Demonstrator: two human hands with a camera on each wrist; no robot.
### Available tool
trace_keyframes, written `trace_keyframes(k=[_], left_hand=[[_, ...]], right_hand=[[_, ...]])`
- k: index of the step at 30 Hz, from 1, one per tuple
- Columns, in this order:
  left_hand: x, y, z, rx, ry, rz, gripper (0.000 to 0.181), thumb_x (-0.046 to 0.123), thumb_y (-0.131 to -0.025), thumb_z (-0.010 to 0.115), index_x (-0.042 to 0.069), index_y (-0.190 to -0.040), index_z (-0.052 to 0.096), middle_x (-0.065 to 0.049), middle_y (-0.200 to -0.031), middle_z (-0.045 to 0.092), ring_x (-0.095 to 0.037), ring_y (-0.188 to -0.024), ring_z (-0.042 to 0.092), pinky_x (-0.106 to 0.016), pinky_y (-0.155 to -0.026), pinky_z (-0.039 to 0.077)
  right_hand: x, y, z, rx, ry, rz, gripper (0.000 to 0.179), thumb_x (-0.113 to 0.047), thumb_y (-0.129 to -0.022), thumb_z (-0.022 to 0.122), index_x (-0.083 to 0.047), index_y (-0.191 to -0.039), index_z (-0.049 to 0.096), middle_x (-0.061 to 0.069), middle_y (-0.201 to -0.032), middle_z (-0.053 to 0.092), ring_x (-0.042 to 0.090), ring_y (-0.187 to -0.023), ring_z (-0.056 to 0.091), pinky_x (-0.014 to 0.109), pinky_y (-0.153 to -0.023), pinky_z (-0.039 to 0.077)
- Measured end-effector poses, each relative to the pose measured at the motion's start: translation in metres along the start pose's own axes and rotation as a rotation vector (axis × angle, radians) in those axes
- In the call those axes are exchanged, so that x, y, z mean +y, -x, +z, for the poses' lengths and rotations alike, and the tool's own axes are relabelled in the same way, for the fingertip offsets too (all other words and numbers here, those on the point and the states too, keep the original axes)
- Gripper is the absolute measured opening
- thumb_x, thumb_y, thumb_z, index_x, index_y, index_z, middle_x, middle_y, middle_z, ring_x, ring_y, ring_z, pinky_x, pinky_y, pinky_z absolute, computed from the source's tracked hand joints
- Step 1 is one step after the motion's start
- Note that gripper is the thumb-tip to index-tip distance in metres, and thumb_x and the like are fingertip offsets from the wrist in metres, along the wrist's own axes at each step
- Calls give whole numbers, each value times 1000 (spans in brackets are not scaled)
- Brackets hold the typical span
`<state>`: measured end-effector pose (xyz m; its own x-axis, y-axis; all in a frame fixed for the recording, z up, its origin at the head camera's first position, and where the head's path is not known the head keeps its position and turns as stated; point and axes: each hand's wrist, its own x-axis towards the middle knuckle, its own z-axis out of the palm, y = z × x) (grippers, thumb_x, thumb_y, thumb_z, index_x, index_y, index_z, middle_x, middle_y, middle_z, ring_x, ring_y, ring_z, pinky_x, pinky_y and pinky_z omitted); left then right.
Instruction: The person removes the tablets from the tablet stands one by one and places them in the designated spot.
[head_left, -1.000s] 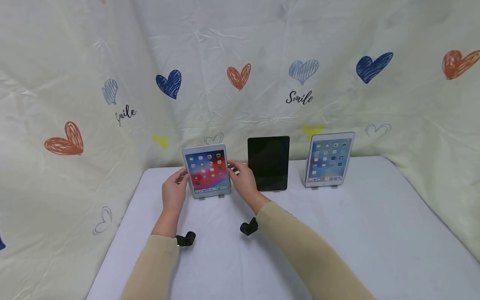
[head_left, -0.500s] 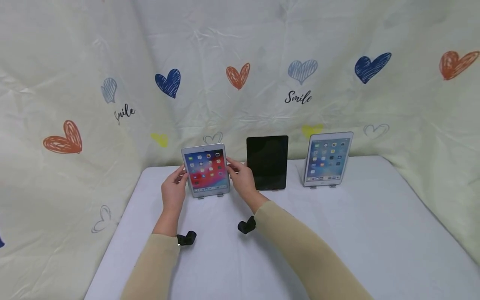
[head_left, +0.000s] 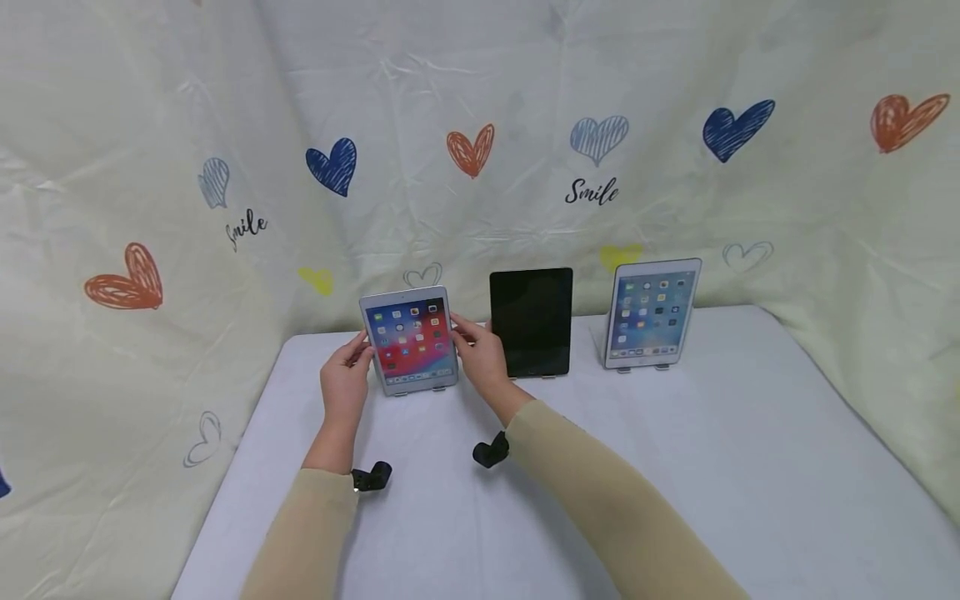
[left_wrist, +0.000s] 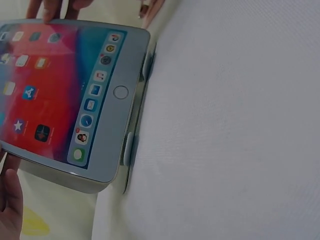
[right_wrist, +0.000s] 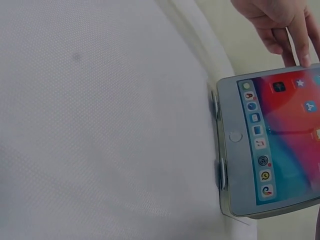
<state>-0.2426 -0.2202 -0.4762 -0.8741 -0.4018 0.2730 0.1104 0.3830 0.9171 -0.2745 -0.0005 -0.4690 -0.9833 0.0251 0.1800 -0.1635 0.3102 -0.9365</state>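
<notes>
A silver-white tablet (head_left: 409, 342) with a red and blue home screen leans upright at the left end of a row of tablets. My left hand (head_left: 346, 385) grips its left edge, thumb in front and fingers toward the back. On the opposite edge my right hand (head_left: 482, 360) holds it with thumb and fingertips. The lower edge sits at the small front hooks of a stand (left_wrist: 128, 149), seen in both wrist views. Behind the screen, most of the stand is hidden. The right wrist view shows the left hand's fingertip (right_wrist: 306, 61) at the tablet's edge.
Right beside the right hand stands a dark-screened black tablet (head_left: 531, 323) on a stand. Farther right, a white tablet (head_left: 652, 315) with a blue screen leans on another stand. White cloth covers the table (head_left: 660, 483); a heart-printed curtain (head_left: 525, 100) hangs close behind.
Both hands keep their hold on the left tablet, which stays in place. The head view has shifted slightly, so everything sits a little farther left in it.
</notes>
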Motion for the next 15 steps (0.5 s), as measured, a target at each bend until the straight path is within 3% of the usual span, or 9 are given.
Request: trace_keyframes(k=[8, 15], left_hand=[[12, 5, -2, -27, 64, -61, 35, 15, -95, 67, 20, -130, 68, -7, -114, 69, -16, -102, 63, -24, -88, 53], [19, 13, -6, -79, 83, -128, 36, 22, -96, 67, 23, -131, 66, -6, -117, 68, -16, -101, 62, -20, -85, 53]], right_hand=[[-1, 5, -6, 10, -45, 2, 41, -18, -98, 63, -30, -137, 61, 2, -108, 71, 16, -92, 65, 28, -80, 56], [-6, 14, -18, -26, -60, 41, 42, -18, -98, 63, -31, -138, 60, 3, -106, 68, 28, -96, 66, 29, -79, 56]])
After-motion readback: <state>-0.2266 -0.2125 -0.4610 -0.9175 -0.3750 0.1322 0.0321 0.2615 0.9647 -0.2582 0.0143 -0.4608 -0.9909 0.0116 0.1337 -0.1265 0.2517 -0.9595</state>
